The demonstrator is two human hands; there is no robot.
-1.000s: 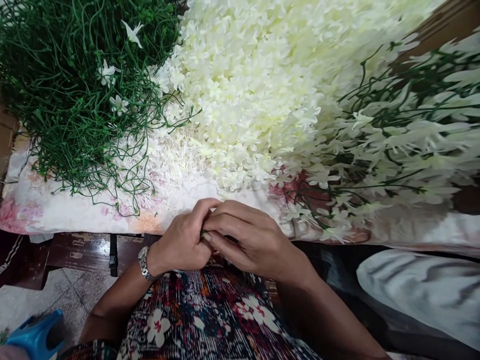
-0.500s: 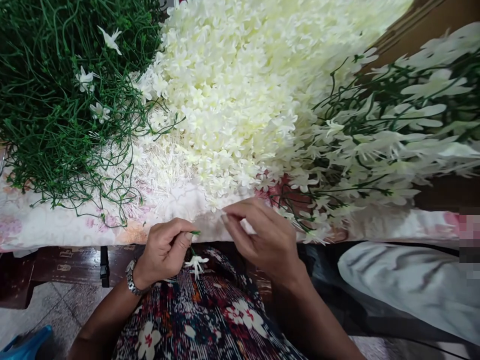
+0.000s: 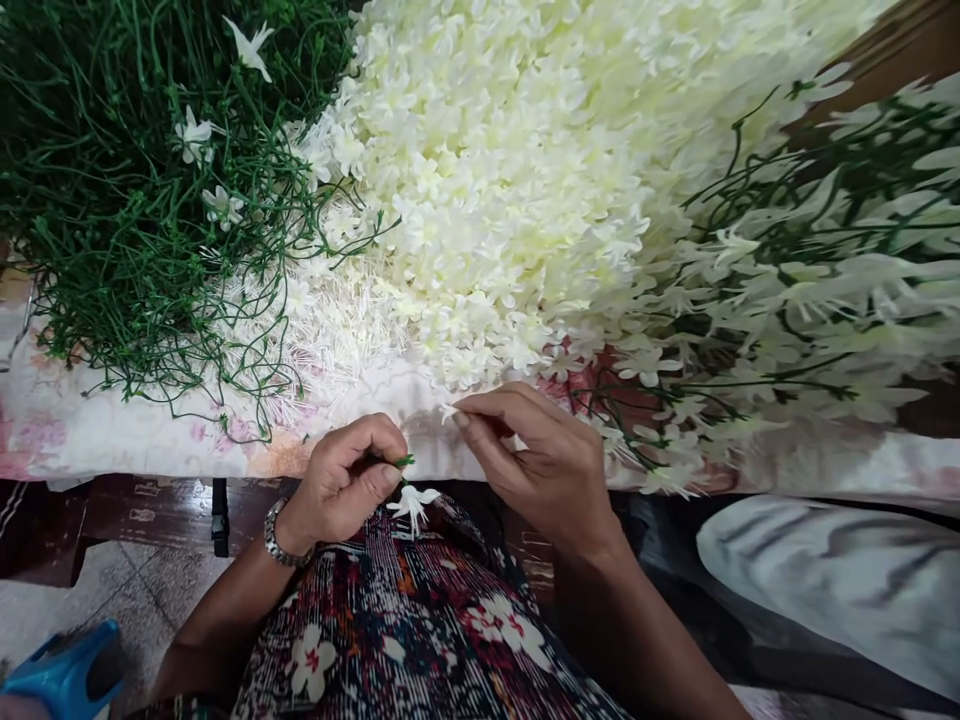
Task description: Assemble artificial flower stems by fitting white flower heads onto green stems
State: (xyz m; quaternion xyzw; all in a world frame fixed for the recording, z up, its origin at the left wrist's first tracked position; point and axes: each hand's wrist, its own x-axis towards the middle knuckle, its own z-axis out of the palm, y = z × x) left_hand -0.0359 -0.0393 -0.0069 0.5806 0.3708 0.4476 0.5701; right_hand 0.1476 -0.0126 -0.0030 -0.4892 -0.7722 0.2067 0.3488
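My left hand [image 3: 349, 480], with a watch on its wrist, is closed on a thin green stem [image 3: 403, 462] that has a white blossom [image 3: 414, 500] hanging from it over my lap. My right hand [image 3: 532, 460] pinches one small white petal piece [image 3: 448, 411] at the near edge of the big heap of loose cream-white blossoms [image 3: 525, 170]. The two hands are a short way apart above the table's front edge.
A tangle of bare green stems [image 3: 135, 200] lies at the left on a floral cloth [image 3: 112, 435]. Small white stamen pieces [image 3: 330, 320] are spread between stems and blossoms. Finished flowered sprays [image 3: 810, 280] are piled at the right. A blue object [image 3: 64, 675] sits at the floor.
The hands, joined together a second ago, have separated. The left keeps the stem with a blossom on it; the right has reached to the heap and pinched a petal piece.
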